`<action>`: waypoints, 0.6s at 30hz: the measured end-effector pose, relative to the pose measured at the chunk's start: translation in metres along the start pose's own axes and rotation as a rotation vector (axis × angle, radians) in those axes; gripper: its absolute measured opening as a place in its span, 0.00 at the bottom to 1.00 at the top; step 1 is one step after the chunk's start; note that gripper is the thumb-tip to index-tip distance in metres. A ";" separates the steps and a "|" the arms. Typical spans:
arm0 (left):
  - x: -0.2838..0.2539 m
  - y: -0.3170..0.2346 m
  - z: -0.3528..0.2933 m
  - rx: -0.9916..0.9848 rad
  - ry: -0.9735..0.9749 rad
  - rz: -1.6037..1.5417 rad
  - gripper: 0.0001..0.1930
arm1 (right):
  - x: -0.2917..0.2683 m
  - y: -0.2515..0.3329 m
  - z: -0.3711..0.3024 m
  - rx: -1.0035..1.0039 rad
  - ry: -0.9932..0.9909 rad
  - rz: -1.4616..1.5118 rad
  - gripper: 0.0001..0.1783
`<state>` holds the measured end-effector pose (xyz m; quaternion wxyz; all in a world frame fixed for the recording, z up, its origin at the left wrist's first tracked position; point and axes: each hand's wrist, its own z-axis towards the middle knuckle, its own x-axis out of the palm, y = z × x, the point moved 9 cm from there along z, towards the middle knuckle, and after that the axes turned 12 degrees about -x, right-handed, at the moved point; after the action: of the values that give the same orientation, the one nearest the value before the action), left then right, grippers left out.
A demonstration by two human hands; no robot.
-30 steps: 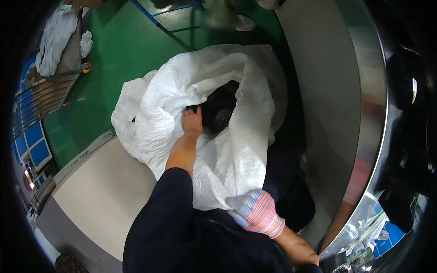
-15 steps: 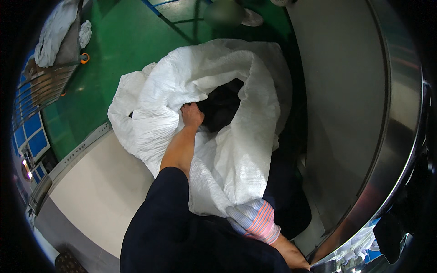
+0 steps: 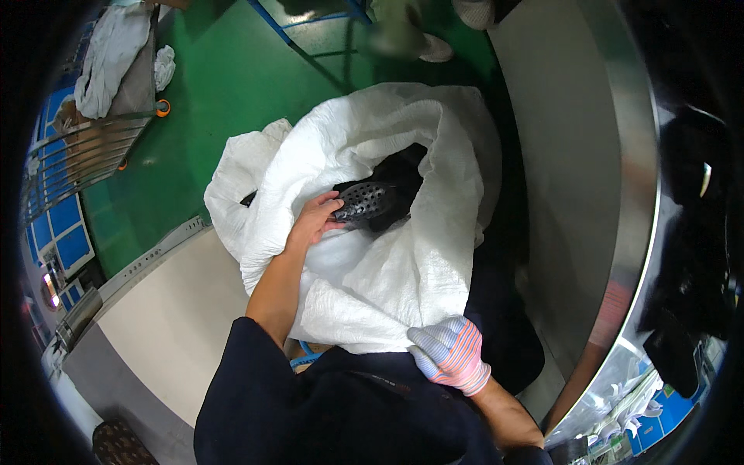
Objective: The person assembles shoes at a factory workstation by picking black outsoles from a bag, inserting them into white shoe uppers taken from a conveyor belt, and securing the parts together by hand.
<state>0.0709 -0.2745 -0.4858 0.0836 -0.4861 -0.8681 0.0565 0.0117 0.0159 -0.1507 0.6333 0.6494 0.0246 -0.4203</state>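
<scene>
A large white woven sack (image 3: 446, 174) stands upright on the floor before me, its mouth folded outward. My bare left hand (image 3: 316, 218) reaches into the opening, fingers closed on the near end of a shiny black piece full of round holes (image 3: 364, 201). That piece has a rounded, slightly domed shape; its exact kind I cannot make out. Darker black contents (image 3: 399, 172) lie deeper in the sack, mostly in shadow. My right hand (image 3: 452, 355), in a grey and orange striped glove, grips the sack's near rim close to my body.
To the left are a wire cart (image 3: 97, 147) with white cloth on it and a curved beige panel (image 3: 174, 310). A metal-edged workbench (image 3: 570, 155) runs along the right. Beyond the sack, on the green floor (image 3: 225, 70), are a blue frame (image 3: 271, 23) and another person's shoe (image 3: 436, 49).
My left hand has come up from deeper in the sack, and the black perforated piece now shows in it. My right hand still holds the rim. The whole view has shifted slightly.
</scene>
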 end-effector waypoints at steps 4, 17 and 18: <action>0.062 -0.051 -0.087 0.141 0.272 -0.129 0.29 | 0.005 0.002 -0.015 0.020 0.030 -0.121 0.19; 0.264 -0.218 -0.509 1.124 0.505 0.144 0.27 | 0.011 0.009 -0.028 0.035 -0.069 -0.231 0.15; 0.281 -0.234 -0.529 1.151 0.494 0.199 0.26 | 0.010 0.013 -0.026 0.040 -0.069 -0.245 0.15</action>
<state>-0.1626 -0.1474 0.0995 0.5237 -0.4403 -0.6047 0.4078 0.0391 0.0306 -0.1497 0.5644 0.6393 0.0737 -0.5170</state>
